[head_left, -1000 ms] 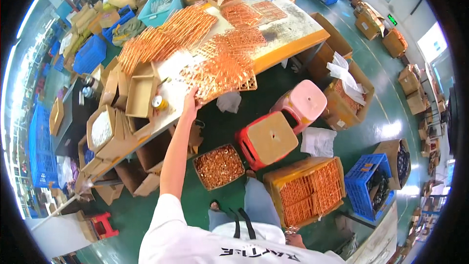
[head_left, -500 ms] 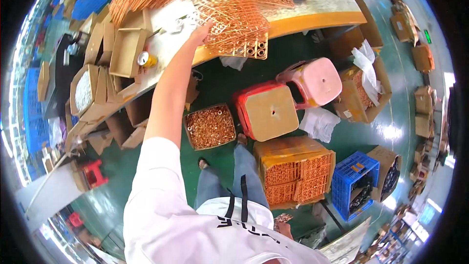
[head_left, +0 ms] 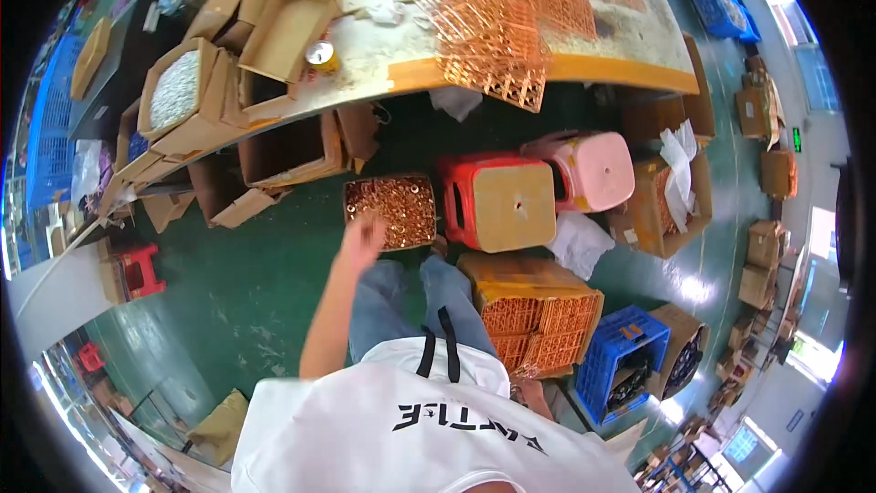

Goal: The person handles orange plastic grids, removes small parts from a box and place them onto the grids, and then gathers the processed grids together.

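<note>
My left hand point(head_left: 367, 233) is over the near left part of a carton of small copper-coloured rings point(head_left: 401, 205) on the floor. Motion smears its fingers, so I cannot make out their shape or anything in them. Low in the picture, my right hand point(head_left: 531, 393) is mostly hidden beside my white shirt. A small copper-coloured openwork piece point(head_left: 524, 372) shows at its fingers, near the box of stacked copper-coloured grids point(head_left: 538, 324). More copper-coloured grids point(head_left: 488, 27) lie on the worktable point(head_left: 397, 73), one overhanging its front edge.
A red stool point(head_left: 470, 205) with a cardboard-covered seat and a pink stool point(head_left: 602, 169) stand right of the carton. Blue crates point(head_left: 625, 361) and an open carton point(head_left: 680, 351) are at the lower right. A can point(head_left: 321, 57) and open boxes point(head_left: 287, 32) stand on the table's left.
My left hand has left the grids at the table edge and come down toward me, over the carton of rings. The overhanging grid now tilts lower. The view has shifted.
</note>
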Motion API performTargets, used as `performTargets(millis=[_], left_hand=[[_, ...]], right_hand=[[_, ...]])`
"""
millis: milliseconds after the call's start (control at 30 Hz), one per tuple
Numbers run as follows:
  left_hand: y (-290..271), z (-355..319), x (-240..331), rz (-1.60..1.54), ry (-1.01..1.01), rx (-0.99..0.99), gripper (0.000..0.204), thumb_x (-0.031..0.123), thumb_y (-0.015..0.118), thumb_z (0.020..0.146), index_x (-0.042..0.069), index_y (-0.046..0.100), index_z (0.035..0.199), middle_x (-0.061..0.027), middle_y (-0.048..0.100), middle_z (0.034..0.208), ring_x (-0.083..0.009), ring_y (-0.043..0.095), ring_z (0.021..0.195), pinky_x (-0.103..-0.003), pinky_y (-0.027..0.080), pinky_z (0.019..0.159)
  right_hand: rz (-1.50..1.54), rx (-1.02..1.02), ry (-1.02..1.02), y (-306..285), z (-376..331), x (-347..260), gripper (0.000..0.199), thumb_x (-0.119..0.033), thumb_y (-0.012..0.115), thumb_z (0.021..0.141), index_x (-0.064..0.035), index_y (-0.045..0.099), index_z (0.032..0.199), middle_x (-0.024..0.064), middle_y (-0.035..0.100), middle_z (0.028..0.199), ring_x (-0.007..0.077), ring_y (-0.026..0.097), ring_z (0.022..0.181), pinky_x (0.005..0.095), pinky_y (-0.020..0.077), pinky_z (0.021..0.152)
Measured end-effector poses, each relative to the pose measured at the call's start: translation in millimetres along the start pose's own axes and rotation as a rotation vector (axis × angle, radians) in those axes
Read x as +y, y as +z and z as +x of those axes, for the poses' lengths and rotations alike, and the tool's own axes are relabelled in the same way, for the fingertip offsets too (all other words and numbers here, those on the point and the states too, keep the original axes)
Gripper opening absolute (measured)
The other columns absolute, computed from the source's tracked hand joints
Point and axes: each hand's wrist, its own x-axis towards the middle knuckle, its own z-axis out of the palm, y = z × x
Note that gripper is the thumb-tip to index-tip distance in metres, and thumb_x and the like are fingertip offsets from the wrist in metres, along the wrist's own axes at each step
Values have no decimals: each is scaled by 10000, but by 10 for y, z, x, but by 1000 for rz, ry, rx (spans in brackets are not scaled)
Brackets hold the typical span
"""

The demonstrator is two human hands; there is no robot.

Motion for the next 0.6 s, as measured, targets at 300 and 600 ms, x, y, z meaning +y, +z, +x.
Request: performTargets(millis=[300,600], left_hand=[[-1098,-2044,690,-445,237,264,84,27,537,835,-5,560,908,-87,546,859,-100,502,634,-172,397,444],[-963,-2208,1113,-124,366,126,213,198,492,912,74,502,740,21,405,568,-59,330,403,-184,262,376]], right_hand=[[-635,261,-346,-7,150,-1125,422,-407,593,809,-28,638,629,105,592,558,222,548,440,378,430,464],[-1179,545,-890,363,-992,-2980,293,-305,648,767,-15,662,808,207,605,673,348,605,641,444,465,606]])
